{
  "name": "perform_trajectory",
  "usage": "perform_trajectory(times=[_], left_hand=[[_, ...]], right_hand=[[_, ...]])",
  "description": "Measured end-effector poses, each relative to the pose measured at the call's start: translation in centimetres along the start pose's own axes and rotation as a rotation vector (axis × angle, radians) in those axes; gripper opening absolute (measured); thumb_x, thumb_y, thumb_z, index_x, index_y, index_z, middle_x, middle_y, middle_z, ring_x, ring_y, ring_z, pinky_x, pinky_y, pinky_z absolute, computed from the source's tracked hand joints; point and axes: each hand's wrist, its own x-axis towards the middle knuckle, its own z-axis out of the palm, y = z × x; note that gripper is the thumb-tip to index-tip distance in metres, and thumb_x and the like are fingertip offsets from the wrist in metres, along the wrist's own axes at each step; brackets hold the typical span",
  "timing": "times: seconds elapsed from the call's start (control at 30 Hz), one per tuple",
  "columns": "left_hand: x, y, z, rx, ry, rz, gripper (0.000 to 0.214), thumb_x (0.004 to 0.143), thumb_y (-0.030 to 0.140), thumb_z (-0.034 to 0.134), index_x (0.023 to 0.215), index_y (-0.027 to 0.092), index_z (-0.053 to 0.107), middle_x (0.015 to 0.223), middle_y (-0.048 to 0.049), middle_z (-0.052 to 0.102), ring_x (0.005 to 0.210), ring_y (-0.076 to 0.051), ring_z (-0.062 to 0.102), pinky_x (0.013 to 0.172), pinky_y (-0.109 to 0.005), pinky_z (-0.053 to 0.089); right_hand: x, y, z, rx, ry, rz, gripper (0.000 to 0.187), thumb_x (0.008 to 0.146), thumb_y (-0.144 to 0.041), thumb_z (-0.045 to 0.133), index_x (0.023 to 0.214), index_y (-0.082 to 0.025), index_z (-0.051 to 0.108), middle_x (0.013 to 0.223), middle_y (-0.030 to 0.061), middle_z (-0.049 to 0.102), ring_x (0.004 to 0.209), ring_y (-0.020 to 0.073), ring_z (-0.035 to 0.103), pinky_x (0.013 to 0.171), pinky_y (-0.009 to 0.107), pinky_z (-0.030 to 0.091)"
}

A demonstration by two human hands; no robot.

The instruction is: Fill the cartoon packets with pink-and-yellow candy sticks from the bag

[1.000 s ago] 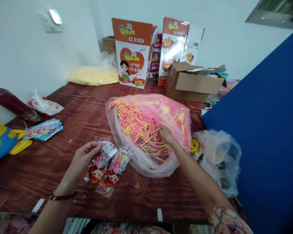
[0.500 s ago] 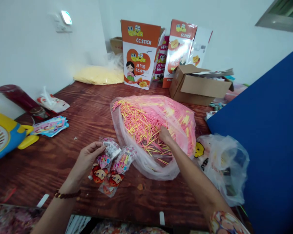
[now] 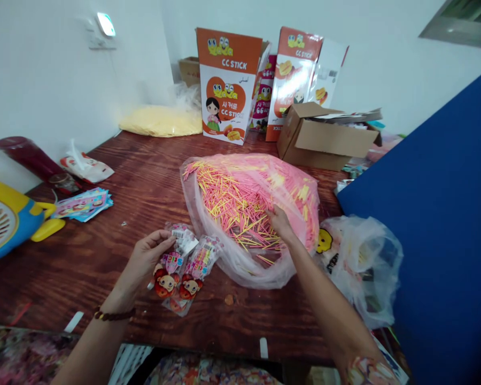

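My left hand [image 3: 143, 260] is closed on a small bunch of clear printed packets [image 3: 182, 267] with red cartoon faces, held just above the wooden table [image 3: 144, 176]. My right hand [image 3: 279, 221] reaches into a large clear plastic bag [image 3: 240, 262] full of thin pink and yellow sticks [image 3: 232, 195]. Its fingers are down among the sticks and partly hidden, so I cannot see whether they grip any.
Two orange "CC STICK" cartons [image 3: 227, 85] and an open brown box [image 3: 324, 136] stand at the back. A crumpled clear bag [image 3: 363, 267] lies right, beside a blue panel [image 3: 436, 214]. On the left are flat packets [image 3: 82, 204], a yellow-blue fan [image 3: 8, 222] and a dark red bottle [image 3: 32, 159].
My right hand has shifted slightly rightward within the sticks. The left hand keeps the same packets in about the same place. The view has moved a little.
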Motion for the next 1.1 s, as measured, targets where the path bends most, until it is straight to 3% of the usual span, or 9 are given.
perform_trajectory(times=[0.17,0.37,0.57,0.77,0.87,1.1], left_hand=[[0.2,-0.4,-0.2,0.008,-0.022,0.009,0.040,0.056,0.040,0.090,0.077,0.015,0.067,0.064,0.0015,0.065,0.053,-0.010,0.057,0.047,-0.018,0.048],[0.1,-0.5,0.0,-0.013,-0.007,0.002,0.040,0.055,0.039,0.091,0.075,0.015,0.067,0.063,0.0024,0.064,0.052,-0.009,0.055,0.046,-0.017,0.047],[0.0,-0.5,0.6,0.005,-0.012,-0.020,0.040,0.053,0.039,0.091,0.073,0.015,0.067,0.062,0.0023,0.063,0.051,-0.009,0.055,0.047,-0.018,0.046],[0.1,-0.2,0.5,0.030,0.001,-0.007,0.040,0.052,0.040,0.091,0.072,0.015,0.067,0.061,0.0026,0.063,0.050,-0.009,0.054,0.046,-0.019,0.045],[0.1,-0.2,0.6,0.028,0.001,-0.012,0.041,0.050,0.040,0.091,0.072,0.015,0.067,0.061,0.0028,0.063,0.050,-0.009,0.053,0.046,-0.019,0.044],[0.2,-0.2,1.2,0.021,-0.028,-0.021,0.040,0.052,0.039,0.091,0.074,0.015,0.067,0.063,0.0025,0.064,0.051,-0.009,0.054,0.048,-0.019,0.046]], right_hand=[[-0.3,0.0,-1.3,-0.274,-0.046,-0.068,0.011,0.087,-0.029,0.042,0.080,-0.022,0.046,0.076,0.0020,0.056,0.068,0.0165,0.046,0.065,0.028,0.036],[-2.2,-0.3,-1.3,-0.528,-0.286,-0.180,0.011,0.091,-0.020,0.049,0.089,-0.018,0.059,0.091,0.0072,0.068,0.081,0.0183,0.058,0.076,0.027,0.041],[-5.1,-0.7,0.4,-0.691,-0.339,-0.179,0.030,0.092,-0.007,0.039,0.114,-0.013,0.059,0.115,0.0152,0.065,0.105,0.0225,0.060,0.089,0.030,0.041],[-3.7,-1.0,-0.4,-0.761,-0.314,-0.107,0.027,0.097,-0.014,0.036,0.110,-0.013,0.060,0.110,0.0177,0.064,0.099,0.0246,0.062,0.081,0.031,0.045],[-3.6,-0.9,-0.6,-0.755,-0.303,-0.088,0.027,0.095,-0.010,0.037,0.111,-0.012,0.059,0.112,0.0191,0.063,0.105,0.0267,0.060,0.086,0.034,0.044],[-3.8,0.1,0.2,-0.528,-0.253,-0.047,0.024,0.088,-0.005,0.042,0.102,-0.012,0.061,0.111,0.0217,0.063,0.108,0.0288,0.057,0.092,0.038,0.042]])
